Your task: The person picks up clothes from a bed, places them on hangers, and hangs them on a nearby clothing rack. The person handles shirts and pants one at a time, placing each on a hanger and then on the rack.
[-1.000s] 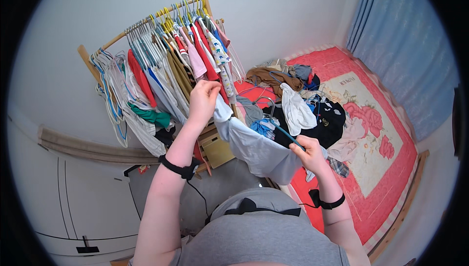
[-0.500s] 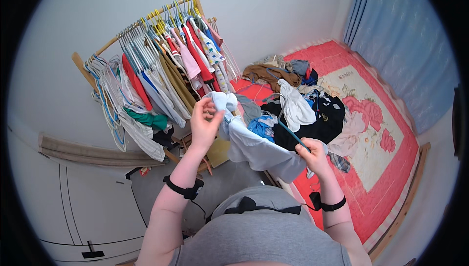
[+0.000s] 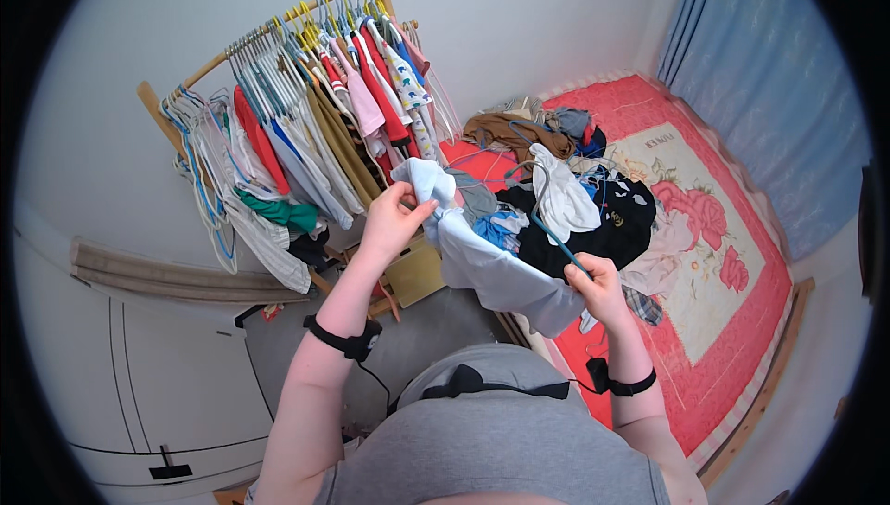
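Observation:
A pale blue garment (image 3: 496, 268) is stretched in the air between my two hands. My left hand (image 3: 397, 222) is closed on its upper left end, thumb and fingers pinching the cloth beside a bunched fold. My right hand (image 3: 598, 287) grips one arm of a teal clothes hanger (image 3: 553, 238), whose hook points up and away over the bed. The garment's lower right end reaches my right hand; whether those fingers also hold cloth, I cannot tell. Part of the hanger is hidden by the hand.
At the left stands a wooden clothes rack (image 3: 211, 67) full of hanging clothes (image 3: 348, 148). A heap with a black garment (image 3: 626, 227), a white one (image 3: 561, 199) and a brown one (image 3: 519, 137) lies on the red floral bed (image 3: 691, 394). A blue curtain (image 3: 769, 88) hangs far right.
My left hand has closed its fingers more firmly on the cloth and shifted slightly. The garment's right end has risen a little; the right hand still grips the hanger.

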